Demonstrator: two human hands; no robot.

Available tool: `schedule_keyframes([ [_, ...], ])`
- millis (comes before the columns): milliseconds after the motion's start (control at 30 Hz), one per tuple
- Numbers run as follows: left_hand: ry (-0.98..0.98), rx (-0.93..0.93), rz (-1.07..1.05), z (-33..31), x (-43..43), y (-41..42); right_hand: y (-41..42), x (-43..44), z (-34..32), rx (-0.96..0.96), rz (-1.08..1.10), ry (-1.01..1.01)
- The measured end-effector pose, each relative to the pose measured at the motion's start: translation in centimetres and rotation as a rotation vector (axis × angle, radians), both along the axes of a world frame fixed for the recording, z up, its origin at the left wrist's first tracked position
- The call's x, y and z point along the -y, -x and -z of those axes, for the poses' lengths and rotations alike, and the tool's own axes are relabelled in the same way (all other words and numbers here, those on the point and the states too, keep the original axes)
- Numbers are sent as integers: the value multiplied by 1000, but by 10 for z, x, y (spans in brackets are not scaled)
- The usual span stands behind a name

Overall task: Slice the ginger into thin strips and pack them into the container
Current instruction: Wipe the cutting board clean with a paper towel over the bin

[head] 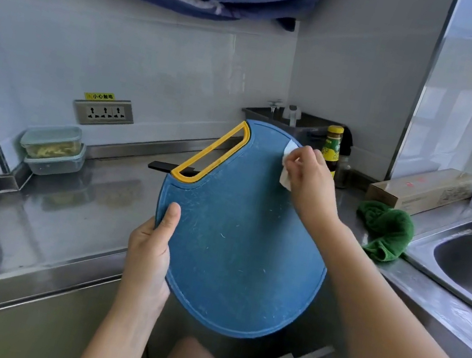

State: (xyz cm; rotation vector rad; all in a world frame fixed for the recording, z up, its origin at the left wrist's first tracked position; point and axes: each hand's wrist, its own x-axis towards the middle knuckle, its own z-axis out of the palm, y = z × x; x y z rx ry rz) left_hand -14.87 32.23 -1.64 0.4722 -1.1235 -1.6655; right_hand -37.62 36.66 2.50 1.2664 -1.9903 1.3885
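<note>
Tilting up at the front edge of the tabletop, the blue cutting board is held in the air with its yellow-rimmed handle slot pointed toward the back edge. Its left rim is gripped by the left hand: the thumb is laid flat on the board's face, and the other fingers are curled out of sight behind it. Up at the board's far right rim, a crumpled white paper wipe is pinched by the right hand, the fingers bunched tight around it and the wipe pressed against the board. Fine pale scratches and specks are seen across the blue face.

Over in the back left corner of the tabletop, the clear container is found with its lid on, pale yellow ginger strips visible inside; it is stacked on a second lidded container. A black handle is glimpsed lying on the tabletop just behind the board. Near the right edge, a green cloth is bunched beside the sink, with a yellow-capped bottle and a long cardboard box set along the back edge.
</note>
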Motion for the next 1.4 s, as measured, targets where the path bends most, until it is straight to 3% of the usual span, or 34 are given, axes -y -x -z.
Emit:
schedule_keyframes([
  [67,-4,9,-23,-3,0,4,-20,-7,5,2,-40,40],
  [200,-13,-7,-51,-8,-4,14,-106,-19,37,-270,-404,-3],
  [267,-27,-19,-28,-9,-6,14,-112,-21,44,-326,-467,-24],
  [400,-98,-32,33,-7,-6,15,-99,-20,38,-323,-428,12],
  [533,-171,-90,74,-4,0,10,-52,-24,27,-59,-216,69],
  [667,-169,-36,15,6,3,1,16,-31,34,150,-17,-85],
  [767,-149,18,-44,5,3,3,-4,-34,40,55,-8,-11],
  [833,-112,29,-72,3,2,8,-51,-36,40,-30,-139,70],
  [900,-68,39,-88,0,-2,12,-98,-37,46,-200,-331,4],
  [1000,-78,31,-30,-4,-8,16,-120,-32,65,-506,-284,-103],
  [1133,-149,-30,101,-7,-7,17,-105,-33,62,-551,-101,-55],
  [1267,-194,-88,195,-6,-5,23,-101,-41,52,-546,-63,-43],
  [1400,-209,-120,203,-1,2,16,-44,-58,46,-329,77,-55],
])
